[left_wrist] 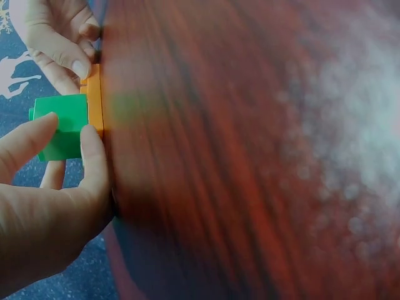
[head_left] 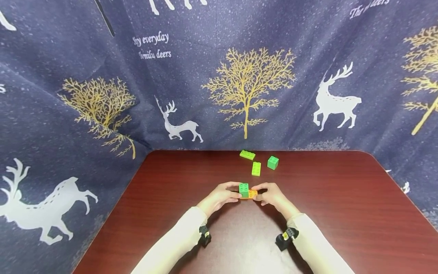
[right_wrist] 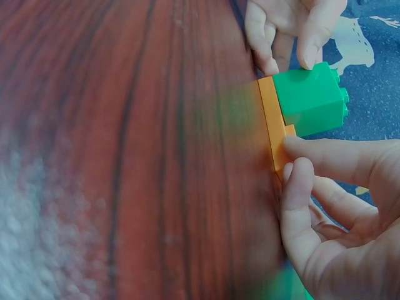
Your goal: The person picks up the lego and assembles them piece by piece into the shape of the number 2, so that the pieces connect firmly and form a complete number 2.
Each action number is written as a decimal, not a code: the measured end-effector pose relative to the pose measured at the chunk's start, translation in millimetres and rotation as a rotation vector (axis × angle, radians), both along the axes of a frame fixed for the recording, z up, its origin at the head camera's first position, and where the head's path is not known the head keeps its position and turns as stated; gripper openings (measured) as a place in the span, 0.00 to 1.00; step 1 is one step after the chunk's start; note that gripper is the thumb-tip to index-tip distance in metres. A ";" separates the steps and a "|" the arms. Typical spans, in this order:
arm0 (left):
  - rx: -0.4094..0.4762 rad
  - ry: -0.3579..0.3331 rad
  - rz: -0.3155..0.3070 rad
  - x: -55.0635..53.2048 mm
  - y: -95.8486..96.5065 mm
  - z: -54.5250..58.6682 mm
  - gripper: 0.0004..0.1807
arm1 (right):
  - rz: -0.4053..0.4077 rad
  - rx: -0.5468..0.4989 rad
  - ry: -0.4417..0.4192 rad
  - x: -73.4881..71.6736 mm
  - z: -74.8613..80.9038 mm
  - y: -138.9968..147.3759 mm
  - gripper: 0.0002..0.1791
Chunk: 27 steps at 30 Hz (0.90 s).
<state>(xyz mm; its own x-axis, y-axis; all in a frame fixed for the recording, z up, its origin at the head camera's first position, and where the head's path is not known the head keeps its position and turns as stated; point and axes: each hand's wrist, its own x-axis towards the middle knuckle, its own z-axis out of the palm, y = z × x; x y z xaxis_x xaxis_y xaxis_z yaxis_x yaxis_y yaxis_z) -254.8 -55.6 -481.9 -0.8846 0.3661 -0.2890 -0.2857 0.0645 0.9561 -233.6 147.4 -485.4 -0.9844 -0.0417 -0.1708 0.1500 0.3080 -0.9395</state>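
Note:
A green building brick (head_left: 243, 190) stands on the left part of a flat orange brick (head_left: 252, 194), with orange studs showing to its right. My left hand (head_left: 220, 196) grips the green brick from the left, its fingertips against the sides. In the left wrist view, one fingertip also reaches the end of the orange brick (left_wrist: 95, 103). My right hand (head_left: 272, 196) pinches the right end of the orange brick between thumb and fingers. The right wrist view shows the green brick (right_wrist: 312, 100) seated flush on the orange one at the left end.
Beyond my hands lie two flat lime-green bricks, one lengthwise (head_left: 256, 169) and one farther back (head_left: 247, 154). Another green brick (head_left: 272, 163) stands to their right. A dark blue patterned cloth (head_left: 212, 76) hangs behind the brown table (head_left: 328, 213).

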 end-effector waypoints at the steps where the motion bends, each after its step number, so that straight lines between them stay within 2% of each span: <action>1: -0.001 0.001 -0.004 -0.5 0.2 0.0 0.28 | 0.003 0.002 0.001 -0.3 0.1 0.4 0.20; 6: -0.003 -0.019 -0.011 -2.3 1.3 0.1 0.29 | 0.008 0.017 -0.004 -1.2 1.0 1.0 0.20; 13: -0.014 -0.011 -0.002 -1.2 1.1 0.0 0.29 | 0.025 0.025 -0.003 -1.3 1.8 -0.1 0.21; 27: 0.014 0.011 -0.011 0.0 -0.4 -4.3 0.28 | 0.195 -0.038 -0.019 -0.8 9.6 11.9 0.24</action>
<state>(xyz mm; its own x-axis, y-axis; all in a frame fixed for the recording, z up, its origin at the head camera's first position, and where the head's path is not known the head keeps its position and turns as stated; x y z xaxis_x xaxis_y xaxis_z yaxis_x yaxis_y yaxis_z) -254.8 -56.0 -486.2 -0.8834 0.3800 -0.2744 -0.2750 0.0539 0.9599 -234.4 159.3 -475.8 -0.9537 -0.2382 -0.1835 0.1084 0.2968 -0.9488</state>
